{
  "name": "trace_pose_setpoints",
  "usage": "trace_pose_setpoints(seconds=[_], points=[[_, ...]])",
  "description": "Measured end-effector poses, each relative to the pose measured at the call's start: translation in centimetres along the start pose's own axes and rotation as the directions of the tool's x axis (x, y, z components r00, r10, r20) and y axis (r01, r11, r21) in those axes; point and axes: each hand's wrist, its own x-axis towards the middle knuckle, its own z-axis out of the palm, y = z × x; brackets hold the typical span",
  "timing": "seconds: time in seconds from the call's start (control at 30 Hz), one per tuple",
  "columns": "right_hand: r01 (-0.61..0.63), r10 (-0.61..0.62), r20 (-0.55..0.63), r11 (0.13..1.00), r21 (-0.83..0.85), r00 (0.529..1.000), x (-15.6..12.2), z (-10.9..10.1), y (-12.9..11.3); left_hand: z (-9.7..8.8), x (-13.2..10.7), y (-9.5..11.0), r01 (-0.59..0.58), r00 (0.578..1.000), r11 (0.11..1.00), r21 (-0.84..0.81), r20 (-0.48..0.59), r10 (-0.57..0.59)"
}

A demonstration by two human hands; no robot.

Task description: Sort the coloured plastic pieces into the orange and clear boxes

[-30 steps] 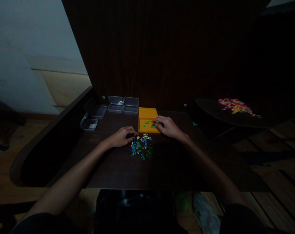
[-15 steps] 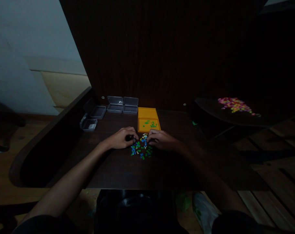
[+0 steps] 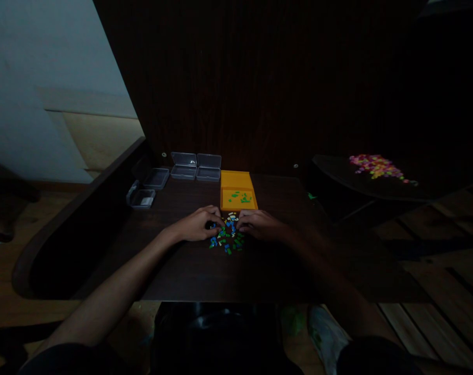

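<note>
Left hand (image 3: 197,225), right hand (image 3: 261,225) both down on pile of small coloured pieces (image 3: 229,240), middle of desk (image 3: 189,271). Fingers curled into pile; whether pinching anything, cannot tell, too dim. Orange box (image 3: 236,180) just behind, toward far edge, green pieces (image 3: 242,198) inside. Clear boxes (image 3: 196,166) at far left corner.

Lots of bare table (image 3: 189,271) close to the body, free to pass; little coloured bits (image 3: 227,238) squeezed between left hand (image 3: 197,226) and right hand (image 3: 259,225); orange box (image 3: 236,181) just behind, blocking straight ahead; clear boxes (image 3: 189,166) back left; dark wall (image 3: 259,94) right behind.
</note>
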Motion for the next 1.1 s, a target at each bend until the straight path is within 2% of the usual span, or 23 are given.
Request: trace_pose_setpoints(seconds=[0.23,0.4,0.63,0.77,0.9,1.0,1.1], points=[[0.014,-0.014,-0.014,0.999,0.029,1.000,0.1,0.1,-0.1,0.5,0.4,-0.3,-0.001,1.000,1.000,0.002,0.003,0.001],[0.042,-0.033,-0.155,0.998,0.056,0.987,0.1,-0.8,0.6,0.6,0.5,0.0,0.002,1.000,1.000,-0.011,0.007,-0.002],[-0.115,0.099,-0.393,0.993,-0.017,0.914,1.2,-2.3,3.0,0.8,0.6,-0.3,-0.007,0.998,0.995,-0.098,-0.063,0.001],[-0.187,0.159,-0.402,0.982,-0.030,0.902,1.9,-2.3,4.5,0.8,0.6,-0.8,0.041,0.987,0.971,-0.235,-0.139,-0.075],[-0.187,0.163,-0.381,0.982,-0.027,0.910,2.0,-2.2,5.3,0.7,0.7,-1.1,0.153,0.954,0.866,-0.477,-0.158,-0.255],[-0.127,0.117,-0.424,0.992,0.004,0.898,1.7,-2.4,5.0,0.6,0.9,-0.9,0.195,0.917,0.713,-0.673,-0.132,-0.375],[-0.046,0.083,-0.452,0.995,0.094,0.888,1.7,-2.5,3.6,0.9,1.3,-0.7,0.163,0.891,0.543,-0.824,-0.114,-0.440]])
